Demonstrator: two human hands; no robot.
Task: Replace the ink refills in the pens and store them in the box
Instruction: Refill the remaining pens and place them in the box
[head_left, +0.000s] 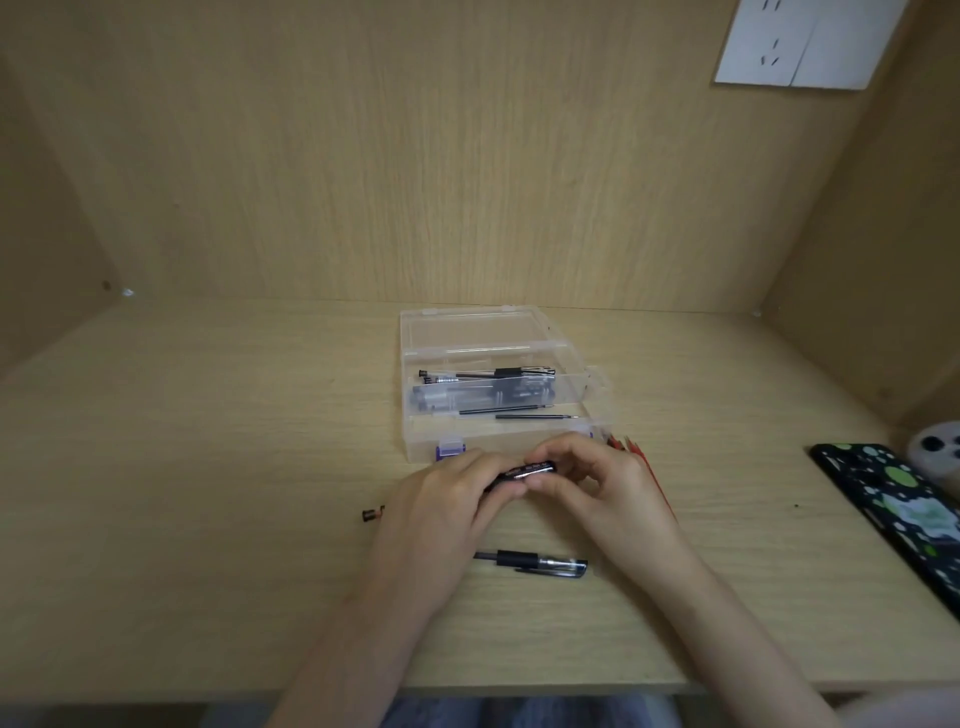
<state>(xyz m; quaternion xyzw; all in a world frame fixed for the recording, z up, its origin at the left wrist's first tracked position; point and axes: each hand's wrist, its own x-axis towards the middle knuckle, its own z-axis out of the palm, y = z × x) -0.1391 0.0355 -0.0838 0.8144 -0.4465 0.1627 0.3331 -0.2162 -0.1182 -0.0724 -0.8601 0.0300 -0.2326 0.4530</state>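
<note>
1. Black plastic bridges the two hands: a pen (524, 475) is held over the table (208, 467), its long axis running left to right, the right end tipped slightly away from the person.
2. The left hand (447, 509) wraps the pen's left part. The right hand (597, 483) pinches the right end between thumb and fingertips. Both are grasping the pen.
3. The clear box (519, 441) lies open directly beyond the hands, its long side almost parallel to the pen. Inside, several pens and two loose refills (535, 416) lie along the same line.
4. Whether the pen is being twisted apart or together cannot be told. Either way, storing it looks to need only a short forward carry, with no turning.
5. A second pen (535, 563) lies on the table on the near side, also left to right, its left end hidden under the left hand, which is the nearer one.
6. A small dark piece (371, 515) rests just left of the left hand.
</note>
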